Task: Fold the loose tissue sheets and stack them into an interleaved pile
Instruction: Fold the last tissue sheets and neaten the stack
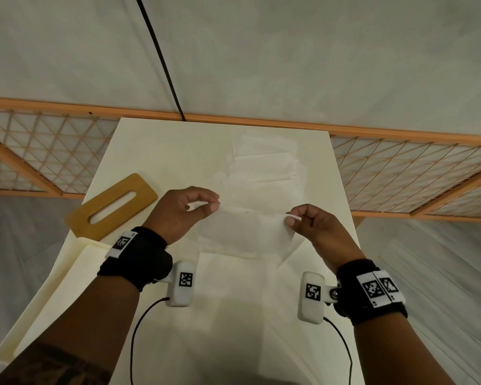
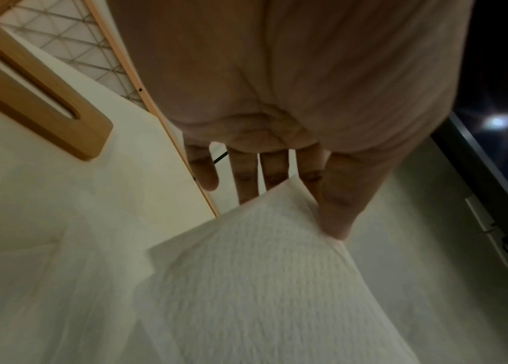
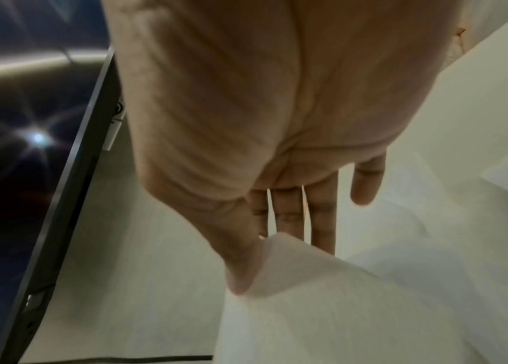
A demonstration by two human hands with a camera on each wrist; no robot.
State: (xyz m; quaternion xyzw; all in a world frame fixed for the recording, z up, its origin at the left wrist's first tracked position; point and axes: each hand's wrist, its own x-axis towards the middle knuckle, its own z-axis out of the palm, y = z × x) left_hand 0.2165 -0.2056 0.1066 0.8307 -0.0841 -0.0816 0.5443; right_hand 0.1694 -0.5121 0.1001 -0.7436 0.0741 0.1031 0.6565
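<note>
A thin white tissue sheet hangs in the air between my two hands, above the table. My left hand pinches its upper left corner between thumb and forefinger. My right hand pinches the upper right corner the same way. In the left wrist view the thumb presses the sheet against the fingers of the left hand. The right wrist view shows the thumb of my right hand on the sheet's edge. Several loose tissue sheets lie overlapped on the table behind the held one.
A wooden lid with a slot lies at the table's left. A cream box sits at the near left edge. The white table ends at an orange lattice rail. A black cable runs up the wall.
</note>
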